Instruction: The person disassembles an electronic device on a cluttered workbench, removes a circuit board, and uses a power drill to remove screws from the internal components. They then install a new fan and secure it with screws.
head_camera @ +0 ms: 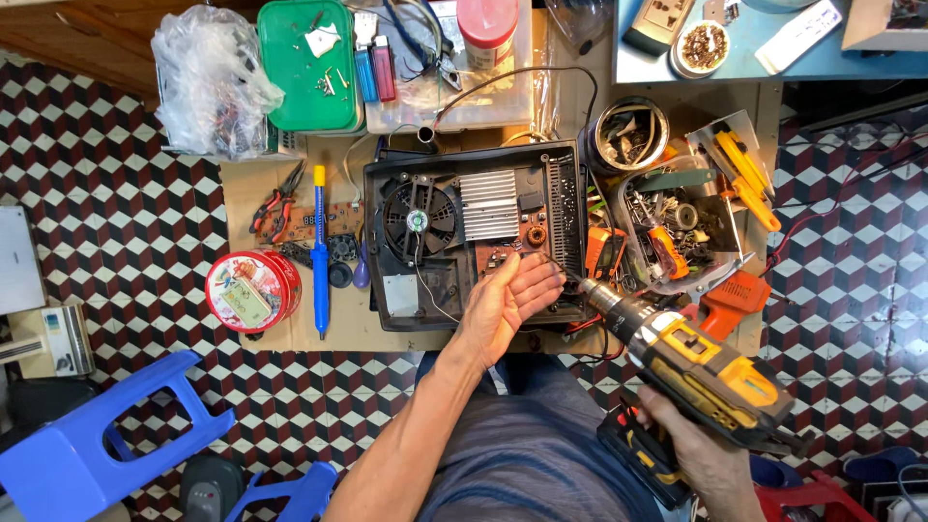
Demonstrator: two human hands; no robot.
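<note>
Resting open on the appliance (474, 237), left hand (507, 302) had fingers apart; right hand (691, 447) fingers clamped the drill (691, 372).

A low wooden desk (338, 324) fills the middle of the frame, standing on a red, black and white checked floor (126, 232). At its centre lies an opened black appliance case (474, 237) with fan and circuit board showing. Left of it lie a blue tool (320, 251), red pliers (275, 208) and a round red tin (251, 290). A green box (309, 66) and plastic bag (208, 82) sit upper left; a tray of tools (677, 227) sits right.
</note>
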